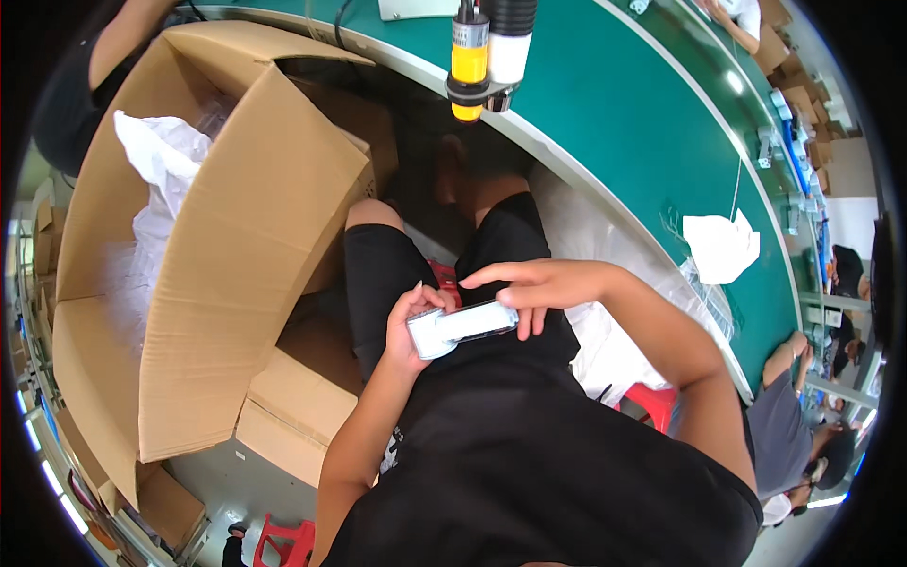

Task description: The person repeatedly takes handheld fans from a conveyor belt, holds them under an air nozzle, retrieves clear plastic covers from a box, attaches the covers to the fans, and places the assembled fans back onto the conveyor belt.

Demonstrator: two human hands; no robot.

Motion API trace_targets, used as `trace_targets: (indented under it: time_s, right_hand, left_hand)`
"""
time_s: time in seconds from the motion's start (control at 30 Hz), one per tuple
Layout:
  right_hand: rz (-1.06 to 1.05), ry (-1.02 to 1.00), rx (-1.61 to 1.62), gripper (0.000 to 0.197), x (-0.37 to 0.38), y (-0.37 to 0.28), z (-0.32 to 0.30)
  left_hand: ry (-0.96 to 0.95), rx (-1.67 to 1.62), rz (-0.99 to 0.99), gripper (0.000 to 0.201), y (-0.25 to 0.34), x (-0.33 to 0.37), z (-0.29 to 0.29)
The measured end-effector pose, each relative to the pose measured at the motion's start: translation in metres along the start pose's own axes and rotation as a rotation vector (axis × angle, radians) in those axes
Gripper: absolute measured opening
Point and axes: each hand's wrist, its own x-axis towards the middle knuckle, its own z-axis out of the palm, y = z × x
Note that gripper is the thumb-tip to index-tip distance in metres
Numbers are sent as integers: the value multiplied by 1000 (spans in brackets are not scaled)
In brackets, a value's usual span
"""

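Observation:
In my lap, my left hand point(409, 326) is closed around the left end of a flat, rectangular, phone-like thing point(468, 324) with a bright white face and a dark edge. Glare hides any detail on that face. My right hand point(543, 285) reaches over its right end, index finger stretched out above it and the other fingers apart. The thumb side of this hand comes close to or touches the corner; I cannot tell which. Below the hands are my knees in black shorts.
A large open cardboard box point(236, 246) with clear and white plastic stands at my left. Ahead curves a green worktable point(605, 104) with a yellow-and-black cylindrical device point(470, 61) at its edge. A white sheet point(721, 248) lies on it. A co-worker point(789, 416) sits at right; red stools show below.

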Motion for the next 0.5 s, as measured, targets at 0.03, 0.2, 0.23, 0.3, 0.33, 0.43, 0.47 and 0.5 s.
trace_targets:
  time_s: [0.03, 0.2, 0.23, 0.3, 0.33, 0.43, 0.47, 0.5]
  right_hand:
    - [-77, -28, 90, 54, -9, 12, -3]
    - [-324, 43, 351, 35, -1, 45, 26]
    - [-341, 50, 359, 35, 1, 48, 30]
    - [-402, 32, 453, 35, 3, 52, 34]
    - [-418, 26, 494, 35, 1, 50, 36]
    - [-439, 73, 460, 34, -6, 56, 37]
    - [-441, 73, 468, 33, -9, 60, 39]
    - [-462, 52, 482, 33, -7, 67, 39]
  left_hand:
    - [-1, -58, -20, 41, 0, -2, 2]
    - [-64, -87, -34, 46, -4, -4, 16]
    - [-81, -89, -24, 46, -7, -3, 14]
    - [-61, -89, -42, 46, -8, -3, 13]
    - [-42, -105, -46, 46, -9, -3, 13]
    - [-31, -47, -41, 47, -12, 3, 20]
    - [-19, -40, -52, 47, -14, 2, 20]
    - [-4, -14, -68, 47, -15, 2, 18]
